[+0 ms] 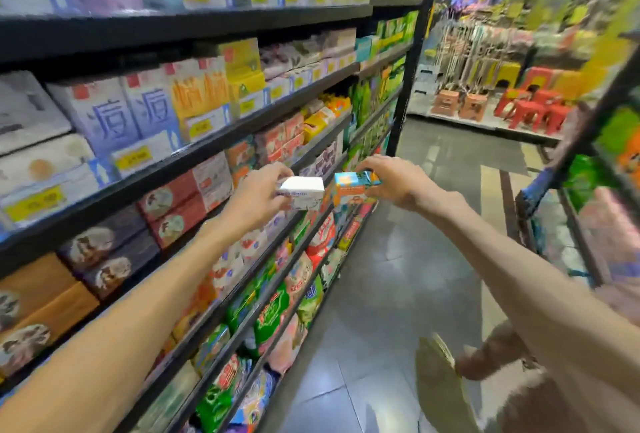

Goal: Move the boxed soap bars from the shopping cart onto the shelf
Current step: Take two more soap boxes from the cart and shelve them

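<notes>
Mid-frame, left hand (pixel 258 192) gripping white box (pixel 302 193), right hand (pixel 391 180) pinching orange-blue box (pixel 353 186), both held out toward shelf (pixel 221 141) for stocking.

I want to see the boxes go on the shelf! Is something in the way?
Nothing visible sits between them. The left hand holds the white soap box and the right hand holds the blue and orange soap box, both just in front of the shelf, which already looks packed with boxes.
</notes>
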The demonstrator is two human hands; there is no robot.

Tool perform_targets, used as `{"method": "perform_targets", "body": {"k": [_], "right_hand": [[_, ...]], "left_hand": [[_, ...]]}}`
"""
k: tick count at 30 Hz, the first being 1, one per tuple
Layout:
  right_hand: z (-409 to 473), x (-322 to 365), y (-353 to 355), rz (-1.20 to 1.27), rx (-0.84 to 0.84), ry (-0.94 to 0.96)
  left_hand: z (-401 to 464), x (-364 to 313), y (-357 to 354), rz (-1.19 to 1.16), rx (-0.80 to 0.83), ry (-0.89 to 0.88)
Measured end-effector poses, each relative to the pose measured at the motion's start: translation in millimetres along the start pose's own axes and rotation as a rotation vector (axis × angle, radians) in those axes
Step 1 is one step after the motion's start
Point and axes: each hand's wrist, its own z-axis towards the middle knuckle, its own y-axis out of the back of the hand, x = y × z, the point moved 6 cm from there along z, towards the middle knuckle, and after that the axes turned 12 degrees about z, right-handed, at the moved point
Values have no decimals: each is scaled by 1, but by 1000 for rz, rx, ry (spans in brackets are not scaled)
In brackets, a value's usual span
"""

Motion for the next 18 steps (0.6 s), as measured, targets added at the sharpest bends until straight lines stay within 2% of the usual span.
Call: {"method": "perform_targets", "body": {"k": [4, 9, 14, 18], "right_hand": [[51, -23, 11, 14, -35, -4], [121, -39, 12, 32, -64, 100], [192, -42, 3, 63, -50, 281], [241, -36, -10, 82, 15, 422]], "left_hand": [[54, 11, -6, -12, -29, 0], [100, 27, -14, -10, -69, 35], [122, 49, -27, -35, -104, 162], [123, 64, -32, 23, -122, 342]]}}
